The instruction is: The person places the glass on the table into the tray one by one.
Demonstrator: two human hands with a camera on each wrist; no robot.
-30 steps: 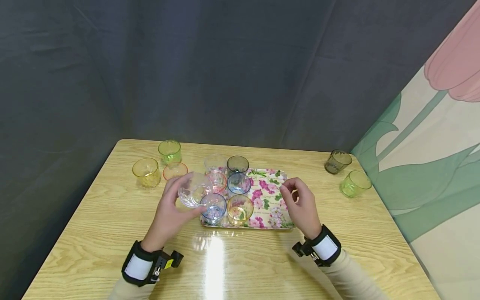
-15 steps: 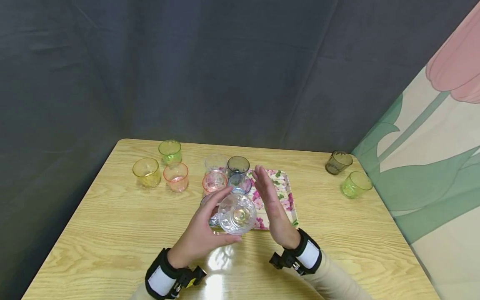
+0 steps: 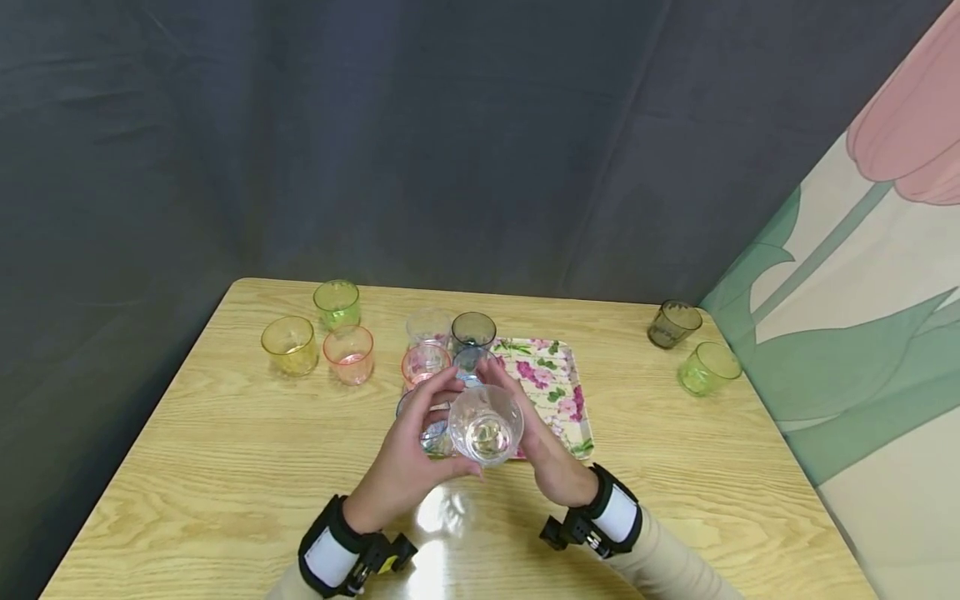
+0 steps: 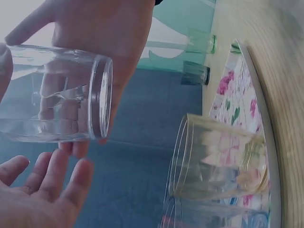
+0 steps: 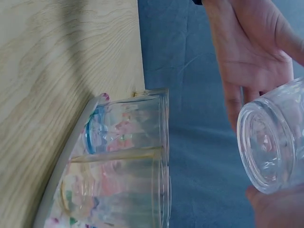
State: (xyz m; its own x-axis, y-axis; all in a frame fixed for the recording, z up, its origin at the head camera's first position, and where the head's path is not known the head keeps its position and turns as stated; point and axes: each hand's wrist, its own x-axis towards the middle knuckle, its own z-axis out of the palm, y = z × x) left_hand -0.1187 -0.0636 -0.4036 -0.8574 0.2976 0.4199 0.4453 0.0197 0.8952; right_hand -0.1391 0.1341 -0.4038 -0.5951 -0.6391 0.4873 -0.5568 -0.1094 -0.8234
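A clear drinking glass [image 3: 487,425] is held upright above the floral tray [image 3: 551,383], its base toward the table. My left hand [image 3: 408,450] holds it from the left, thumb on the near side and fingers spread loosely behind. Straight-fingered, my right hand [image 3: 543,446] lies along the glass's right side, fingertips behind it. Below, on the tray's left half, stand a pink glass [image 3: 426,364], a grey glass [image 3: 473,331], a clear glass [image 3: 429,325], two blue glasses and a yellow glass [image 4: 223,161]. The hands partly hide the front ones.
Left of the tray stand a yellow glass [image 3: 290,345], a green glass [image 3: 337,305] and a pink glass [image 3: 349,354]. At the right of the wooden table [image 3: 225,500] are a tilted grey glass [image 3: 673,325] and a tilted green glass [image 3: 708,369]. A dark curtain [image 3: 450,150] hangs behind.
My left hand has carried the clear glass rightward to over the tray's middle. My right hand has straightened its fingers and come left to the glass's side.
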